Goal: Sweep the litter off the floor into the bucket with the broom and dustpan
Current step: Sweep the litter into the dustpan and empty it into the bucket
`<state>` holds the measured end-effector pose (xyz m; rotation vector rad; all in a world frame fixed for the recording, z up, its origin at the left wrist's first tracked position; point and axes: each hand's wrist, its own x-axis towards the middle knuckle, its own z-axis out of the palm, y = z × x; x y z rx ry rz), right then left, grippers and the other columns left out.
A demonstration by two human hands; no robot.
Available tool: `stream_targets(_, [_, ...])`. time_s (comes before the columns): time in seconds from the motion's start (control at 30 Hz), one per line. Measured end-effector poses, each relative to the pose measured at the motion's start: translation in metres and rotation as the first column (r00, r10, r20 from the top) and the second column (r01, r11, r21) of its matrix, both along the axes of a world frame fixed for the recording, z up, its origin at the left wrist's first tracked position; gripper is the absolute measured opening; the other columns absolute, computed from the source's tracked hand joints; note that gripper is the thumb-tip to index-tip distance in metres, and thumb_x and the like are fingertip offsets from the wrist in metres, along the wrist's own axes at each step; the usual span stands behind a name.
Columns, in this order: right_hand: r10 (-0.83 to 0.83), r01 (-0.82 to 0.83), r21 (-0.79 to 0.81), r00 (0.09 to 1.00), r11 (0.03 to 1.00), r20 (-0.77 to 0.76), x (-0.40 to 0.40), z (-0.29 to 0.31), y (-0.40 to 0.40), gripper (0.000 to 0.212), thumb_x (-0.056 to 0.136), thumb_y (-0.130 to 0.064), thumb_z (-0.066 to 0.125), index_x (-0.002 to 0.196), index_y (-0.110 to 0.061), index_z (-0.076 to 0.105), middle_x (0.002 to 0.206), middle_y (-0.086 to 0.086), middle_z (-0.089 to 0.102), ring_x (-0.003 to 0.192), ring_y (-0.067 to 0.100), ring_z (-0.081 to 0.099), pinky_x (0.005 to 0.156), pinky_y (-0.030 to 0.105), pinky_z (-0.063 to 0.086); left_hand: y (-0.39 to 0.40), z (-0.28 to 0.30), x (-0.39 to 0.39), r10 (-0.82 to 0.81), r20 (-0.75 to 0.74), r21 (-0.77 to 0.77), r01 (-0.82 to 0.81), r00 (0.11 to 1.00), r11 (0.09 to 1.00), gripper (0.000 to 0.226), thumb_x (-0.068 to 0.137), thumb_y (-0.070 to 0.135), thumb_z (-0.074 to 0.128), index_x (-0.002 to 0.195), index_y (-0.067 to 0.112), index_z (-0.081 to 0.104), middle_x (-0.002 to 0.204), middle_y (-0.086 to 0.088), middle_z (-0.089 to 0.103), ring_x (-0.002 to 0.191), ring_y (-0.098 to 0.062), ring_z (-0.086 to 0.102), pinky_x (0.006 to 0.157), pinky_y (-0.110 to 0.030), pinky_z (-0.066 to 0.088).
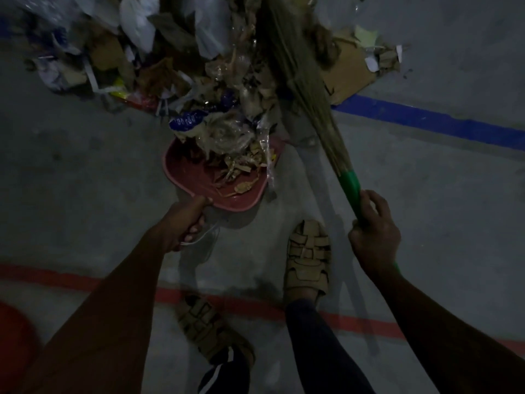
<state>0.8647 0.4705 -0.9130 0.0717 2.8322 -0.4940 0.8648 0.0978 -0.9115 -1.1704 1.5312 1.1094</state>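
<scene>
We see our left hand (187, 223) curled round the handle of a dark red plastic dustpan (199, 177), whose open mouth faces away from us into the edge of a heap of mixed litter (159, 61): torn brown cardboard, clear and white plastic bags, paper scraps and a blue-and-white wrapper (186, 122) lying at the pan's far rim. Brown scraps and crumpled clear plastic already lie inside the pan. Our right hand (375, 231) grips the green plastic handle of a long straw-bristle broom (306, 89), which slants up and to the left so that its bristles lie over the right side of the heap, just beside the dustpan. The litter sits on a grey concrete floor (85, 180) marked with a blue painted line (426, 120) to the right of the heap and a red painted line (255, 305) near our feet. Our tan strapped sandals (308, 257) stand behind the dustpan, the left one on the red line. A red curved edge (11, 336) shows at the lower left corner; we cannot tell whether it is the bucket.
</scene>
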Motion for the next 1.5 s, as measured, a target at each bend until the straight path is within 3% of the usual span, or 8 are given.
stream_targets(0.2, [0.081, -0.088, 0.053, 0.989, 0.995, 0.121, -0.067, -0.010, -0.025, 0.073, 0.072, -0.006, 0.062, 0.142, -0.017, 0.045, 0.146, 0.001, 0.041, 0.088, 0.032, 0.061, 0.057, 0.031, 0.047, -0.010, -0.005, -0.005, 0.021, -0.039, -0.012, -0.022, 0.999, 1.000, 0.054, 0.087, 0.062, 0.059, 0.063, 0.015, 0.053, 0.046, -0.002, 0.035, 0.034, -0.015, 0.029, 0.045, -0.017, 0.021])
stream_targets(0.3, [0.150, -0.158, 0.041, 0.975, 0.987, 0.167, -0.083, -0.017, -0.038, 0.077, 0.071, -0.008, 0.063, 0.144, -0.018, 0.042, 0.148, -0.001, 0.039, 0.087, 0.032, 0.060, 0.056, 0.028, 0.039, -0.010, -0.008, -0.012, 0.012, -0.049, 0.009, -0.011, 0.999, 1.000, 0.059, 0.087, 0.064, 0.057, 0.053, 0.017, 0.048, 0.047, -0.003, 0.032, 0.035, -0.015, 0.027, 0.046, -0.019, 0.019])
stream_targets(0.57, [0.229, -0.238, 0.014, 0.949, 0.971, 0.219, -0.050, -0.018, -0.036, 0.078, 0.066, -0.003, 0.064, 0.140, -0.017, 0.047, 0.148, -0.002, 0.040, 0.078, 0.032, 0.061, 0.054, 0.026, 0.033, -0.002, -0.001, -0.033, 0.036, -0.116, -0.006, -0.037, 0.993, 0.999, 0.054, 0.090, 0.059, 0.059, 0.058, 0.017, 0.049, 0.043, 0.001, 0.035, 0.031, -0.013, 0.028, 0.042, -0.015, 0.020])
stream_targets(0.7, [0.269, -0.267, -0.038, 0.938, 0.963, 0.218, -0.024, -0.011, -0.027, 0.075, 0.068, -0.008, 0.065, 0.141, -0.012, 0.049, 0.145, 0.004, 0.045, 0.081, 0.033, 0.064, 0.054, 0.027, 0.043, -0.004, 0.004, -0.038, 0.033, -0.127, -0.023, -0.037, 0.991, 0.999, 0.053, 0.091, 0.055, 0.062, 0.061, 0.013, 0.050, 0.045, -0.001, 0.037, 0.030, -0.013, 0.029, 0.036, -0.013, 0.021])
stream_targets(0.87, [0.282, -0.275, -0.061, 0.940, 0.959, 0.190, 0.007, 0.002, -0.026, 0.073, 0.071, -0.029, 0.037, 0.140, -0.011, 0.051, 0.141, 0.006, 0.050, 0.071, 0.030, 0.064, 0.050, 0.022, 0.038, 0.001, 0.008, -0.035, 0.051, -0.161, 0.023, -0.048, 0.986, 0.999, 0.052, 0.093, 0.054, 0.061, 0.063, 0.014, 0.048, 0.045, -0.001, 0.035, 0.031, -0.013, 0.028, 0.040, -0.013, 0.020])
stream_targets(0.97, [0.257, -0.248, -0.073, 0.951, 0.966, 0.172, 0.018, 0.014, -0.032, 0.076, 0.068, -0.031, 0.033, 0.138, -0.012, 0.054, 0.139, 0.005, 0.053, 0.072, 0.028, 0.065, 0.052, 0.020, 0.036, 0.010, 0.016, -0.031, 0.078, -0.179, 0.052, -0.070, 0.981, 0.996, 0.052, 0.094, 0.055, 0.058, 0.064, 0.015, 0.047, 0.044, 0.000, 0.035, 0.033, -0.014, 0.026, 0.046, -0.015, 0.018])
stream_targets(1.23, [0.083, -0.072, -0.139, 0.994, 0.988, 0.071, 0.026, 0.076, -0.044, 0.076, 0.062, -0.027, 0.038, 0.134, -0.017, 0.060, 0.134, -0.002, 0.058, 0.076, 0.022, 0.064, 0.054, 0.021, 0.041, 0.023, 0.078, -0.038, 0.134, -0.226, 0.102, -0.113, 0.965, 0.988, 0.061, 0.095, 0.060, 0.055, 0.053, 0.017, 0.042, 0.042, 0.000, 0.027, 0.032, -0.014, 0.022, 0.047, -0.016, 0.018])
stream_targets(1.5, [0.094, -0.093, -0.125, 0.996, 0.988, 0.003, 0.033, 0.158, -0.049, 0.080, 0.054, 0.004, 0.067, 0.132, -0.017, 0.061, 0.133, -0.002, 0.059, 0.070, 0.023, 0.065, 0.049, 0.024, 0.047, 0.018, 0.176, -0.025, 0.189, -0.322, 0.113, -0.161, 0.928, 0.981, 0.056, 0.096, 0.058, 0.058, 0.061, 0.014, 0.048, 0.045, -0.001, 0.033, 0.033, -0.014, 0.028, 0.044, -0.016, 0.021])
